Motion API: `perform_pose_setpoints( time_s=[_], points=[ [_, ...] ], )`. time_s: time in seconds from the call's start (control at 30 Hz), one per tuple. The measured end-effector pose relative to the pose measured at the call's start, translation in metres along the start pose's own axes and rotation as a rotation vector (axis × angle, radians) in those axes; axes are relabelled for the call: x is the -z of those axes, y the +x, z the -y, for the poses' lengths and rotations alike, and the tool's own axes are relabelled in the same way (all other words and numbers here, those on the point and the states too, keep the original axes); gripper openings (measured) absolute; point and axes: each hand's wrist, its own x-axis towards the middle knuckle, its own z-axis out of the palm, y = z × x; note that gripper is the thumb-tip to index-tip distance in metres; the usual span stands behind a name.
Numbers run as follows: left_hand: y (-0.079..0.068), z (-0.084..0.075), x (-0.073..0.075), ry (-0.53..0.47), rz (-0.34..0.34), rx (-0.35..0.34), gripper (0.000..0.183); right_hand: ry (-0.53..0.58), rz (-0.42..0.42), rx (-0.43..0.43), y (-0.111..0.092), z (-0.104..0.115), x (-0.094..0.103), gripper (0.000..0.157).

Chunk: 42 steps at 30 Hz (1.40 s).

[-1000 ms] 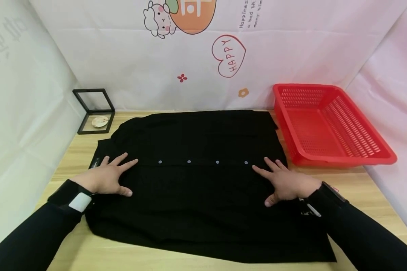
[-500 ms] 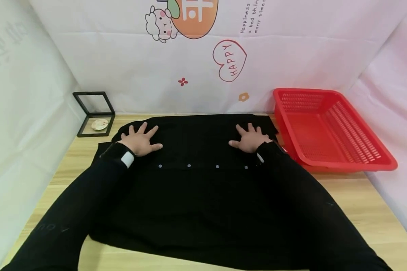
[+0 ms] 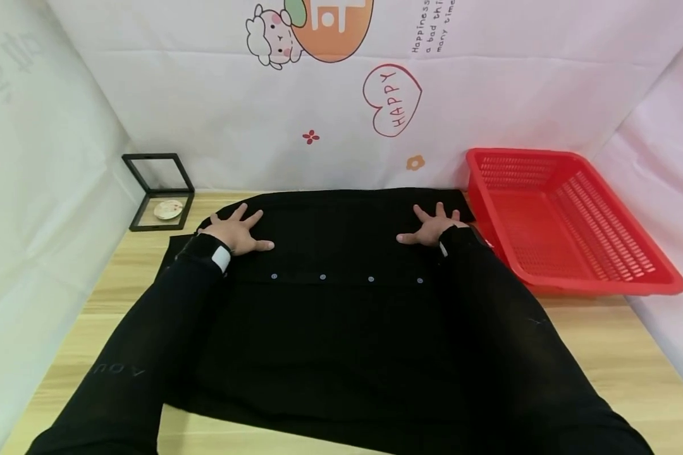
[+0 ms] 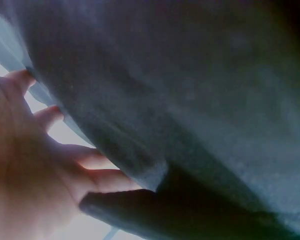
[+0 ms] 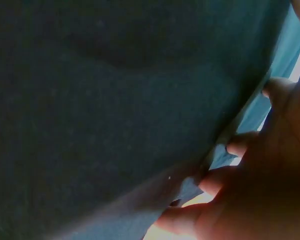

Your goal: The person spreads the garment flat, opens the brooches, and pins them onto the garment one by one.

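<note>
A black buttoned shirt point(image 3: 330, 335) lies spread over the table, with a row of small pale buttons running across it. On its far left part rests my left hand point(image 3: 236, 235), fingers spread and straight. My right hand point(image 3: 432, 229) lies likewise on the far right part, thumb pointing inward. In the left wrist view the fingertips of my left hand point(image 4: 30, 160) meet the dark cloth point(image 4: 190, 100). The right wrist view has the fingers of my right hand point(image 5: 255, 175) against the same dark fabric point(image 5: 115, 110). My sleeved forearms cover the shirt's sides.
A red plastic basket point(image 3: 498, 237) stands at the back right, close by the shirt's edge. At the back left is an opened black-framed display case point(image 3: 189, 212) with a small round pale item point(image 3: 167, 209) in it. A white printed cloth point(image 3: 341, 164) hangs behind the wooden table point(image 3: 592, 341).
Both hands have moved away from the body and inward, from beside the button row to the shirt's far part, fingers still spread. The view has shifted slightly.
</note>
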Motion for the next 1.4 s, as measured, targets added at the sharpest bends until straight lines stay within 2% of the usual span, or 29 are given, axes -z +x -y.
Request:
perform_pose_setpoints(
  time_s=[0.17, 0.27, 0.37, 0.47, 0.6, 0.67, 0.73, 0.8, 0.87, 0.93, 1.03, 1.1, 1.17, 1.3, 1.33, 1.4],
  points=[
    [-0.003, -0.006, 0.000, 0.021, -0.024, 0.004, 0.094, -0.057, 0.008, 0.011, -0.015, 0.006, 0.005, 0.098],
    [-0.020, -0.007, -0.001, 0.079, -0.072, -0.010, 0.094, -0.168, -0.022, 0.093, -0.038, 0.020, 0.002, 0.096],
    [-0.056, -0.010, -0.008, 0.154, -0.111, -0.059, 0.095, -0.294, -0.048, 0.253, -0.080, 0.028, -0.018, 0.092],
    [-0.106, -0.018, -0.023, 0.221, -0.139, -0.144, 0.093, -0.373, -0.033, 0.389, -0.132, 0.019, -0.051, 0.094],
    [-0.170, -0.022, -0.051, 0.242, -0.140, -0.227, 0.090, -0.384, 0.036, 0.424, -0.193, -0.010, -0.089, 0.101],
    [-0.193, -0.018, -0.064, 0.221, -0.115, -0.233, 0.093, -0.379, 0.045, 0.408, -0.213, -0.026, -0.102, 0.104],
    [-0.209, -0.010, -0.077, 0.190, -0.068, -0.215, 0.099, -0.374, 0.046, 0.391, -0.226, -0.040, -0.112, 0.108],
    [-0.218, 0.001, -0.088, 0.160, -0.035, -0.188, 0.102, -0.376, 0.046, 0.368, -0.233, -0.053, -0.119, 0.111],
    [-0.222, 0.011, -0.098, 0.137, -0.045, -0.174, 0.097, -0.378, 0.038, 0.371, -0.234, -0.063, -0.124, 0.113],
    [-0.225, 0.019, -0.105, 0.127, -0.099, -0.184, 0.083, -0.370, 0.034, 0.371, -0.232, -0.069, -0.126, 0.112],
    [-0.226, 0.025, -0.112, 0.162, -0.242, -0.234, 0.057, -0.388, -0.027, 0.410, -0.229, -0.074, -0.124, 0.107],
    [-0.228, 0.024, -0.113, 0.206, -0.332, -0.280, 0.047, -0.418, -0.095, 0.469, -0.231, -0.077, -0.123, 0.099],
    [-0.230, 0.022, -0.112, 0.251, -0.406, -0.336, 0.047, -0.459, -0.173, 0.561, -0.237, -0.079, -0.122, 0.087],
    [-0.232, 0.021, -0.115, 0.309, -0.507, -0.457, 0.048, -0.499, -0.353, 0.806, -0.249, -0.085, -0.124, 0.036],
    [-0.232, 0.022, -0.117, 0.313, -0.522, -0.470, 0.044, -0.497, -0.392, 0.854, -0.250, -0.086, -0.125, 0.032],
    [-0.230, 0.025, -0.120, 0.324, -0.554, -0.482, 0.034, -0.485, -0.457, 0.927, -0.251, -0.088, -0.125, 0.043]
  ],
)
